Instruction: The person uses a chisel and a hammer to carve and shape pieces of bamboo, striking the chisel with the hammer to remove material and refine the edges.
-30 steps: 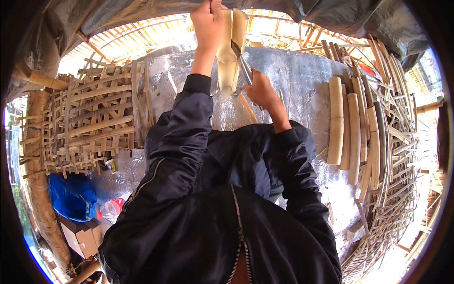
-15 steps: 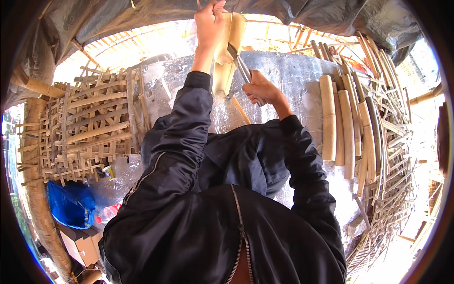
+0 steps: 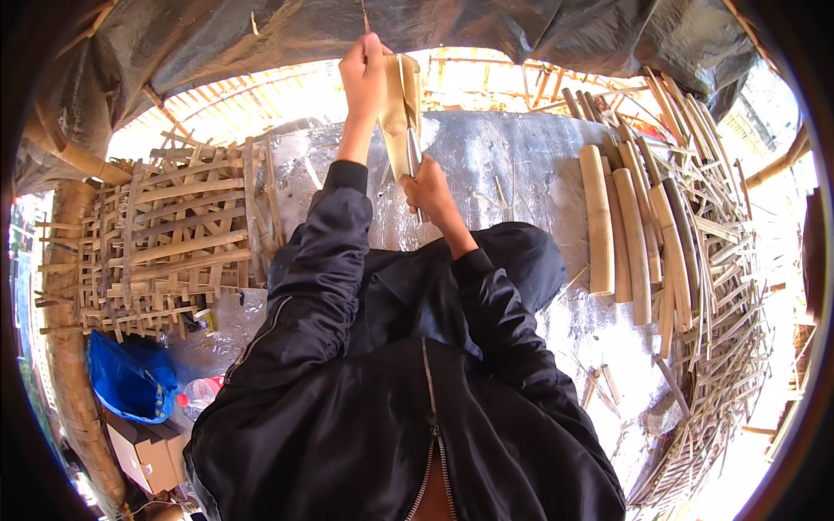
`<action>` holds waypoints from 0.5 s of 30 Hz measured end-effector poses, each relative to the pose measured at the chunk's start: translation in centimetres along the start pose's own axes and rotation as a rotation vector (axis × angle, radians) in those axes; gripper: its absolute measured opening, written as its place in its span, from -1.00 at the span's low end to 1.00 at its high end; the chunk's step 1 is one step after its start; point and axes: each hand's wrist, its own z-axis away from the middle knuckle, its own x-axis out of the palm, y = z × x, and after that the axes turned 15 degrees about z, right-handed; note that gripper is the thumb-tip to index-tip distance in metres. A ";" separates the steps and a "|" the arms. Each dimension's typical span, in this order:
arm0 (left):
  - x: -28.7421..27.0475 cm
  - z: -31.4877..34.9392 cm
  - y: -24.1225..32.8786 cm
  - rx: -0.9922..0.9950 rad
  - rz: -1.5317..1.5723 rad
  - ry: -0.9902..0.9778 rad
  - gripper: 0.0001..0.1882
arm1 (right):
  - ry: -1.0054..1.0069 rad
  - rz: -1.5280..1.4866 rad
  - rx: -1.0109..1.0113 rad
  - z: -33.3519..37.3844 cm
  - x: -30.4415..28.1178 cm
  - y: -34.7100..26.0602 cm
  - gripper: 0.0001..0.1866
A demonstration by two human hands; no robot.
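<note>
At the top centre my left hand (image 3: 363, 82) is closed around the upper left edge of a pale split bamboo piece (image 3: 393, 130), which stands roughly upright before me. My right hand (image 3: 427, 191) is lower and to its right, wrapped round the metal handle of a knife (image 3: 412, 148). The knife lies along the bamboo's right side, its blade pointing up and away from me. How deep the blade sits in the bamboo cannot be made out.
Bamboo lengths (image 3: 598, 221) lie in a row on the right, beside a heap of thin strips (image 3: 725, 304). A woven bamboo lattice (image 3: 182, 226) stands left. Near the lower left are a blue bag (image 3: 130, 378), a clear bottle (image 3: 200, 395) and a cardboard box (image 3: 152, 456). Dark sheeting (image 3: 434, 26) hangs above.
My right hand and the knife have moved left, and the knife now stands more upright. The bamboo has shifted left and looks narrower. My left hand has moved slightly left and down with it.
</note>
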 end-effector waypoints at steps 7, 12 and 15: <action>-5.5 9.2 1.7 -0.243 -0.185 0.168 -0.42 | -0.175 -0.673 -0.036 -1.2 2.0 -0.5 -0.67; -6.9 15.9 2.6 -0.935 0.047 -0.122 -0.38 | -0.288 -0.780 -0.112 -2.5 3.7 0.3 -0.79; -7.0 14.8 2.6 -0.960 -0.046 -0.235 -0.49 | -0.200 -0.429 -0.344 -2.8 3.4 2.4 -0.77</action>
